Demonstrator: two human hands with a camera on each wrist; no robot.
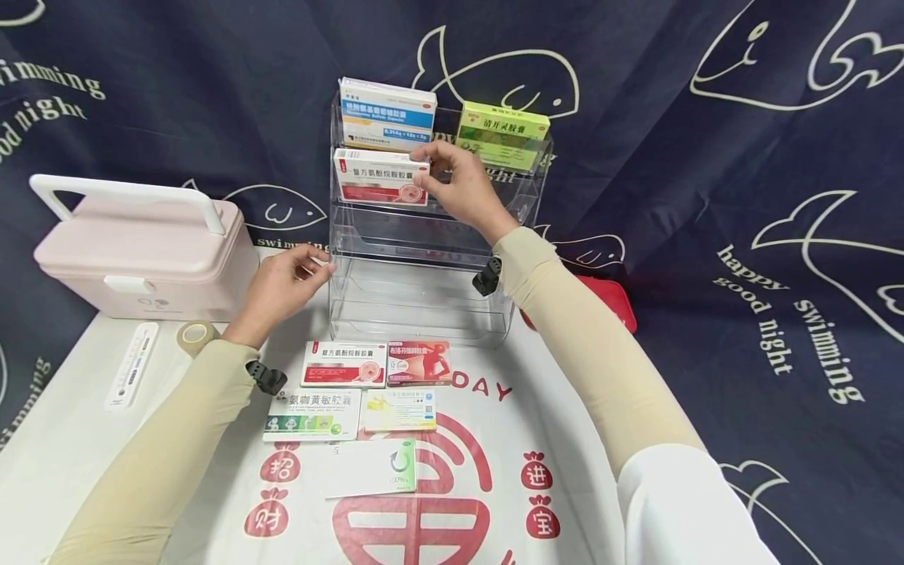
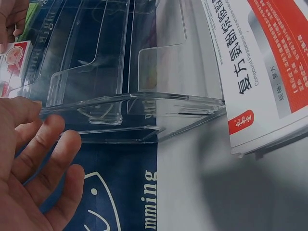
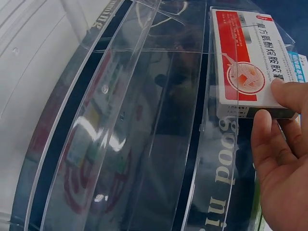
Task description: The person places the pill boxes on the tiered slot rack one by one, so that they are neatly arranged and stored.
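Note:
My right hand (image 1: pixel 462 184) pinches the near end of a red-and-white medicine box (image 1: pixel 381 182), which stands in the second tier of a clear acrylic rack (image 1: pixel 417 320). In the right wrist view the thumb (image 3: pixel 288 94) lies on the box's printed face. My left hand (image 1: pixel 286 284) is at the rack's left side, its fingers loosely bent; fingertips meet or nearly meet the clear edge. Behind, in the top tier, stand a blue-and-white box (image 1: pixel 388 116) and a green box (image 1: pixel 503 135). A matching red-and-white box (image 1: pixel 344 364) lies flat on the table before the rack.
Also on the table lie a red box (image 1: pixel 419 362), a white-green box (image 1: pixel 311 414), a yellow-white box (image 1: pixel 399 410) and a white box (image 1: pixel 367 468). Leftward are a pink case (image 1: pixel 141 259), a tape roll (image 1: pixel 195 337) and a white thermometer (image 1: pixel 134 365). A red object (image 1: pixel 609 302) sits behind right.

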